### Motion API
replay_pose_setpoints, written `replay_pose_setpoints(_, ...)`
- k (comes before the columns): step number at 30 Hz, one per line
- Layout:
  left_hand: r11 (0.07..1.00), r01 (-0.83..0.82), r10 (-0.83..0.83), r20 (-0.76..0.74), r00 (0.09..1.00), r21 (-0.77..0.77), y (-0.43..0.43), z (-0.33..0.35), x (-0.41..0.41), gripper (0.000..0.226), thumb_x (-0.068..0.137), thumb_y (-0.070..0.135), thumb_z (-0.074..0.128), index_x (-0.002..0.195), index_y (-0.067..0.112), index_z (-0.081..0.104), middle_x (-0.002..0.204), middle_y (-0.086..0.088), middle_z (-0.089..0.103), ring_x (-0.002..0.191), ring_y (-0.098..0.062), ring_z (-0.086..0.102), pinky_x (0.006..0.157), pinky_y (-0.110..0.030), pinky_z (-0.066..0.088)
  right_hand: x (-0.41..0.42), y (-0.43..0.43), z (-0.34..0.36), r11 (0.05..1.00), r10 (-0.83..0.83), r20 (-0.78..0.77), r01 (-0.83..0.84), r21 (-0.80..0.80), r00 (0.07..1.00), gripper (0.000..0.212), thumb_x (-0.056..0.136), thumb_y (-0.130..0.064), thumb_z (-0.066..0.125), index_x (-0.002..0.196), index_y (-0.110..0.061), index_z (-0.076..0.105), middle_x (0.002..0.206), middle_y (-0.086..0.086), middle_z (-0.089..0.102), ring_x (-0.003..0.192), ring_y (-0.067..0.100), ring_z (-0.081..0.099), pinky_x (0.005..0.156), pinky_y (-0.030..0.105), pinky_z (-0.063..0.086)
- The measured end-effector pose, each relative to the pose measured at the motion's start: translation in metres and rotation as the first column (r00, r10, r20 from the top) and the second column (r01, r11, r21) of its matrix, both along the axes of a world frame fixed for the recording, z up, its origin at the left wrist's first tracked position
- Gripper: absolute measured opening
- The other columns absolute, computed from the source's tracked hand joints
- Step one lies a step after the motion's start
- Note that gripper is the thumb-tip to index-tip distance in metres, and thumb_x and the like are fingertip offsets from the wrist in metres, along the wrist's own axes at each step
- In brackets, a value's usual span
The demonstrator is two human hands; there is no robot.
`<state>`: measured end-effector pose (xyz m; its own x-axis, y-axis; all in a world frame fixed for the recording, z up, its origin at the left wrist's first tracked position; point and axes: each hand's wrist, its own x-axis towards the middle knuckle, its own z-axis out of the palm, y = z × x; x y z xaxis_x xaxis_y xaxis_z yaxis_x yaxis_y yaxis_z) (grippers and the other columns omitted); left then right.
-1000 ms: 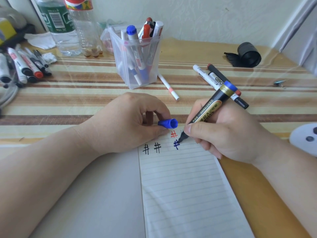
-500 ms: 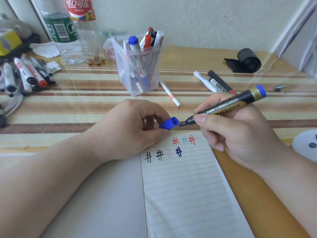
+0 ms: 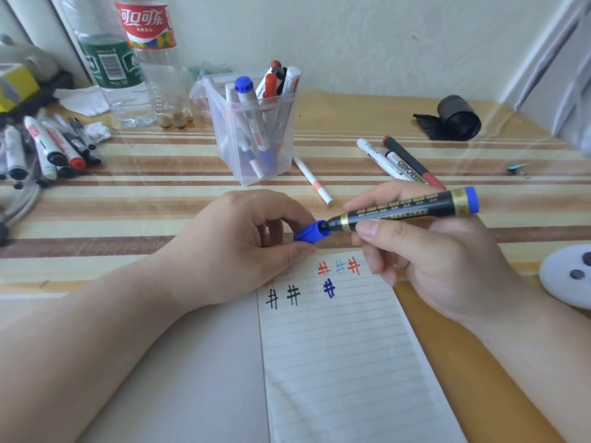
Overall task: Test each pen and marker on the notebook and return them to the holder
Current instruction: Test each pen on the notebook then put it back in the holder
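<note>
Recapping step: your left hand (image 3: 243, 247) pinches the blue cap (image 3: 309, 232), your right hand (image 3: 425, 251) grips the blue marker (image 3: 403, 210), tip entering it. Next, press home, then drop in the holder (image 3: 256, 135) beyond your hands.

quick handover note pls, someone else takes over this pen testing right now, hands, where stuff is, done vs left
Left hand pinches the blue cap; right hand holds the black marker, its tip just entering the cap.
Notebook shows six test marks; the blue mark is drawn.
Holder has several markers.
Left: finish capping, put it in the holder, then test the loose markers and thin pen.
</note>
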<state>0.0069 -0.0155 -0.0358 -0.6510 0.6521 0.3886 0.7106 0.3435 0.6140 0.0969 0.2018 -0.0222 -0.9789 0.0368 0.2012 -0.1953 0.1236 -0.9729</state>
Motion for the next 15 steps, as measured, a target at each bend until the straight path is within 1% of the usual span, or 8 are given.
replay_pose_setpoints(2,0.999,0.014,-0.011,-0.053,0.999,0.045,-0.0005,0.0,-0.0015,0.016,0.084,0.023,0.08,0.098,0.028,0.073,0.084,0.019,0.067,0.071,-0.011,0.062,0.064,-0.014,0.046,0.0002,-0.0003,-0.0004,1.0,0.009,-0.015,-0.009,-0.022,1.0,0.018,0.082,-0.012,0.065,0.097,-0.011,0.076,0.072,0.032,0.063,0.054,0.029,0.06,0.044,0.029,0.04)
replay_pose_setpoints(4,0.996,0.026,-0.02,-0.073,0.997,0.09,0.0004,0.0005,-0.0018,0.017,0.085,0.024,0.076,0.102,0.025,0.073,0.088,0.011,0.067,0.07,-0.015,0.062,0.065,-0.02,0.049,0.0002,-0.0002,0.0001,0.997,0.022,-0.01,-0.023,-0.078,1.0,0.02,0.082,-0.012,0.066,0.098,-0.01,0.076,0.075,0.032,0.065,0.054,0.027,0.06,0.043,0.028,0.039)
replay_pose_setpoints(7,0.992,0.06,-0.051,-0.082,0.995,0.108,0.0027,0.0015,0.0003,0.02,0.088,0.024,0.073,0.108,0.021,0.074,0.091,0.004,0.065,0.071,-0.018,0.06,0.066,-0.027,0.051,-0.0015,0.0,-0.0005,0.99,0.053,0.008,-0.051,-0.128,0.999,0.024,0.079,-0.019,0.071,0.1,-0.01,0.077,0.079,0.025,0.069,0.052,0.027,0.054,0.042,0.025,0.036)
replay_pose_setpoints(9,0.992,0.078,-0.068,-0.094,0.993,0.099,0.004,0.0016,0.0011,0.02,0.09,0.026,0.071,0.109,0.021,0.073,0.089,0.001,0.063,0.072,-0.019,0.058,0.066,-0.032,0.051,-0.0031,-0.0003,-0.0018,0.985,0.063,0.029,-0.057,-0.161,0.998,0.02,0.082,-0.016,0.071,0.101,-0.009,0.076,0.078,0.028,0.065,0.05,0.023,0.05,0.042,0.022,0.031)
replay_pose_setpoints(10,0.992,0.08,-0.071,-0.095,0.993,0.1,0.0043,0.0015,0.0012,0.019,0.092,0.027,0.07,0.109,0.021,0.072,0.088,0.0,0.062,0.072,-0.019,0.057,0.066,-0.034,0.05,-0.0033,-0.0005,-0.0023,0.983,0.067,0.037,-0.06,-0.174,0.997,0.019,0.084,-0.015,0.068,0.1,-0.009,0.077,0.077,0.03,0.063,0.049,0.022,0.047,0.042,0.021,0.03)
replay_pose_setpoints(12,0.991,0.078,-0.068,-0.095,0.993,0.109,0.0045,0.0016,0.0011,0.017,0.095,0.03,0.067,0.109,0.022,0.071,0.087,0.001,0.06,0.073,-0.019,0.056,0.067,-0.031,0.049,-0.0032,-0.0002,-0.0024,0.978,0.07,0.044,-0.059,-0.202,0.997,0.02,0.085,-0.015,0.065,0.099,-0.009,0.077,0.074,0.026,0.061,0.048,0.02,0.042,0.041,0.019,0.028)
replay_pose_setpoints(15,0.991,0.064,-0.053,-0.096,0.994,0.117,0.0039,0.0026,0.0013,0.015,0.097,0.032,0.064,0.107,0.023,0.069,0.085,0.007,0.056,0.074,-0.016,0.055,0.068,-0.022,0.045,-0.0024,0.0015,0.0002,0.966,0.064,0.059,-0.047,-0.255,0.996,0.019,0.084,-0.014,0.064,0.097,-0.007,0.077,0.073,0.017,0.06,0.049,0.02,0.039,0.041,0.021,0.024)
